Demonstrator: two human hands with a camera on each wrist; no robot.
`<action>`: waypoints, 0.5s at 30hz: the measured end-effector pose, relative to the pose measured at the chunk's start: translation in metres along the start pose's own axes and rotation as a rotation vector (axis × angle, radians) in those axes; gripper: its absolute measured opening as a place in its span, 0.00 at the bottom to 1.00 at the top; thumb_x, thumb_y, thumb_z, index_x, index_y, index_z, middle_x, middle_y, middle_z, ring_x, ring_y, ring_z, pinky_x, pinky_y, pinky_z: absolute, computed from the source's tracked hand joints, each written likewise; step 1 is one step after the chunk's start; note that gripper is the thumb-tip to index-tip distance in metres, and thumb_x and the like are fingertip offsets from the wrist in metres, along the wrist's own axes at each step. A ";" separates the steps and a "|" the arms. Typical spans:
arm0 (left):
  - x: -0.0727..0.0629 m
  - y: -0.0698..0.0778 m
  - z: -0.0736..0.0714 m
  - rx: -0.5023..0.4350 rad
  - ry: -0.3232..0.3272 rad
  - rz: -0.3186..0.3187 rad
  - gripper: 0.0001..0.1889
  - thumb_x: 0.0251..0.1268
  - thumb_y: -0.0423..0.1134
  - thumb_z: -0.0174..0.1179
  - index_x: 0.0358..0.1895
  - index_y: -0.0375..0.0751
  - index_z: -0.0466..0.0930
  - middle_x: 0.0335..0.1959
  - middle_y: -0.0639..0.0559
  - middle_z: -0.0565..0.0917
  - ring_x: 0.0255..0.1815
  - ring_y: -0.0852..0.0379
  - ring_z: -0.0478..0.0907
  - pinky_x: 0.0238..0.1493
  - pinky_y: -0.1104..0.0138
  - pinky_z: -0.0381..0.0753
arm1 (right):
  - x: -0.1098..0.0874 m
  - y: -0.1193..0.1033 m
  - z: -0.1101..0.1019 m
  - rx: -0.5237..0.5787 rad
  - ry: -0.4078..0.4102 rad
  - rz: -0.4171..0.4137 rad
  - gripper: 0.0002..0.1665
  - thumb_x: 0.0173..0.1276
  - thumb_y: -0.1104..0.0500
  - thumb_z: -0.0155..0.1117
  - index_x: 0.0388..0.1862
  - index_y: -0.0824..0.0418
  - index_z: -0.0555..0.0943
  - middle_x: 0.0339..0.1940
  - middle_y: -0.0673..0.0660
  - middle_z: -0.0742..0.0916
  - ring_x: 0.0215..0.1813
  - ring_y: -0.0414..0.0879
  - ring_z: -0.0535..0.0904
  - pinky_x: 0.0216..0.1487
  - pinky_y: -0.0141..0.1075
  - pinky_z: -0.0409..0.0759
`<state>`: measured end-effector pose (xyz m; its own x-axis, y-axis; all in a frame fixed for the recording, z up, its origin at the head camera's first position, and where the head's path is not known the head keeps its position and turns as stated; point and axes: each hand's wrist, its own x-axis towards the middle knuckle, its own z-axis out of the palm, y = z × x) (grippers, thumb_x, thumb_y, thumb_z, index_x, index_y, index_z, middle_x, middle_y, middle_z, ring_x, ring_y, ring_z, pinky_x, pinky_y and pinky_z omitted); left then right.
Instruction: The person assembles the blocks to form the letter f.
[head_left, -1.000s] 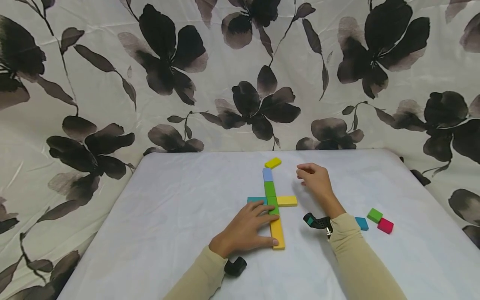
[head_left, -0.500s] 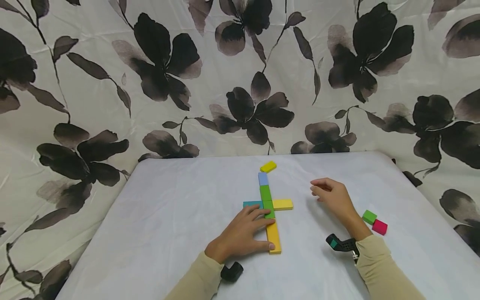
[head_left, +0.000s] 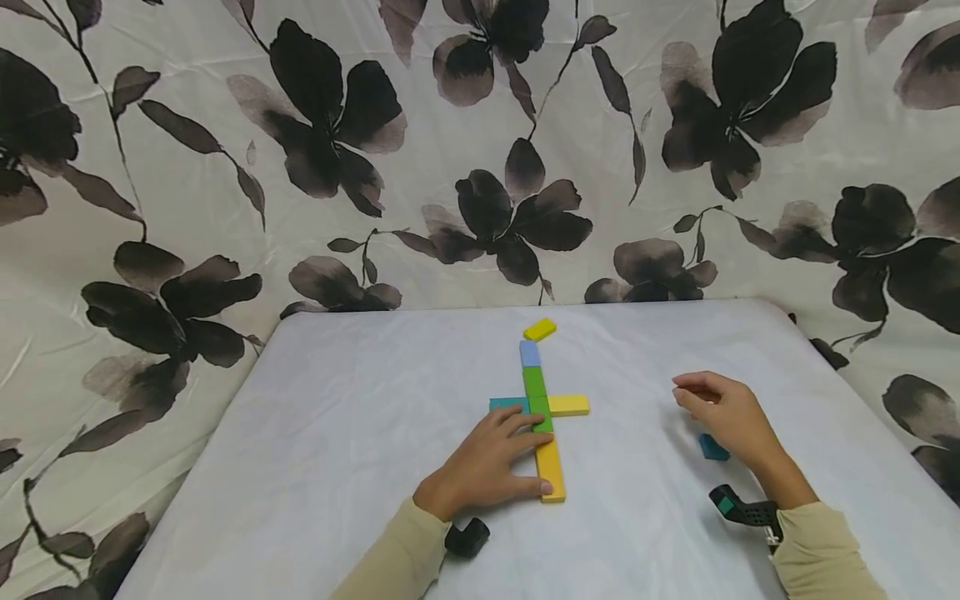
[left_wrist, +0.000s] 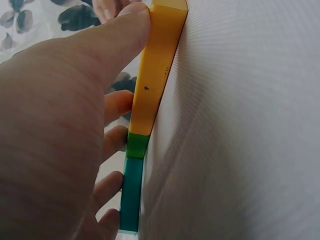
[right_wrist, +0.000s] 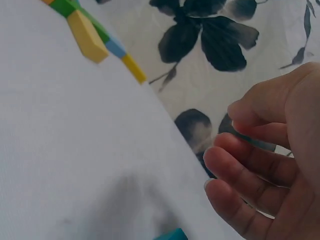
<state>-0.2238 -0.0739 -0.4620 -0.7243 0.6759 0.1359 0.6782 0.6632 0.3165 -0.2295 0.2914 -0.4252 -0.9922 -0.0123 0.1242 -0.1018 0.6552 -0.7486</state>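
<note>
My left hand (head_left: 483, 467) rests with spread fingers along the left side of a row of toy blocks. Its thumb touches the near end of a long orange-yellow block (head_left: 551, 475); other fingertips lie at a green block (head_left: 540, 405) and a teal block (left_wrist: 131, 195). A second green block (head_left: 534, 382) and a light blue block (head_left: 530, 353) continue the row away from me. To the right sticks out a yellow block (head_left: 568, 405). My right hand (head_left: 731, 421) hovers over the right side, fingers loosely bent, holding nothing. Beneath it lies a loose blue block (head_left: 712, 447).
A small bright yellow block (head_left: 540, 329) lies at a slant at the row's far end. White cloth covers the table (head_left: 360, 400). Behind its far edge hangs a floral curtain (head_left: 420, 150). Wrist-worn cameras sit on both arms.
My right hand has moved rightward and nearer to me, away from the row. It now covers the green and red cubes seen before. My left hand stays on the blocks.
</note>
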 end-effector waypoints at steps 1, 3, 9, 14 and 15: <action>0.000 0.000 0.000 0.002 -0.001 -0.001 0.37 0.62 0.73 0.56 0.71 0.60 0.73 0.74 0.60 0.66 0.78 0.48 0.53 0.76 0.50 0.56 | -0.002 0.001 -0.003 -0.010 -0.001 0.009 0.27 0.76 0.46 0.60 0.63 0.64 0.79 0.52 0.62 0.86 0.48 0.57 0.84 0.40 0.30 0.82; 0.001 -0.001 -0.001 0.004 -0.003 -0.002 0.37 0.62 0.73 0.56 0.71 0.60 0.73 0.74 0.60 0.66 0.78 0.48 0.53 0.76 0.50 0.56 | -0.005 0.004 -0.008 -0.024 -0.008 0.028 0.27 0.76 0.46 0.59 0.63 0.65 0.78 0.53 0.63 0.85 0.49 0.56 0.83 0.40 0.30 0.81; 0.001 -0.002 -0.001 -0.011 -0.013 -0.016 0.38 0.61 0.74 0.56 0.71 0.61 0.73 0.75 0.60 0.65 0.78 0.49 0.52 0.76 0.50 0.55 | -0.014 0.016 -0.020 -0.089 0.002 0.024 0.26 0.77 0.47 0.59 0.60 0.65 0.80 0.54 0.64 0.85 0.53 0.57 0.80 0.41 0.28 0.80; 0.002 0.000 0.000 -0.012 -0.014 -0.014 0.38 0.61 0.74 0.55 0.71 0.61 0.73 0.75 0.61 0.65 0.78 0.49 0.52 0.76 0.50 0.54 | -0.022 0.022 -0.026 -0.145 0.005 0.041 0.24 0.76 0.48 0.61 0.58 0.65 0.80 0.53 0.64 0.85 0.53 0.58 0.80 0.45 0.38 0.80; 0.002 0.000 0.000 -0.013 -0.014 -0.015 0.38 0.61 0.74 0.55 0.71 0.61 0.73 0.75 0.61 0.65 0.79 0.50 0.52 0.76 0.51 0.54 | -0.023 0.023 -0.026 -0.150 -0.001 0.045 0.24 0.76 0.49 0.61 0.58 0.66 0.80 0.53 0.64 0.86 0.53 0.59 0.80 0.46 0.42 0.81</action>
<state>-0.2250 -0.0721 -0.4618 -0.7323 0.6707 0.1179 0.6659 0.6688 0.3307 -0.2073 0.3264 -0.4282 -0.9955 0.0192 0.0924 -0.0455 0.7605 -0.6477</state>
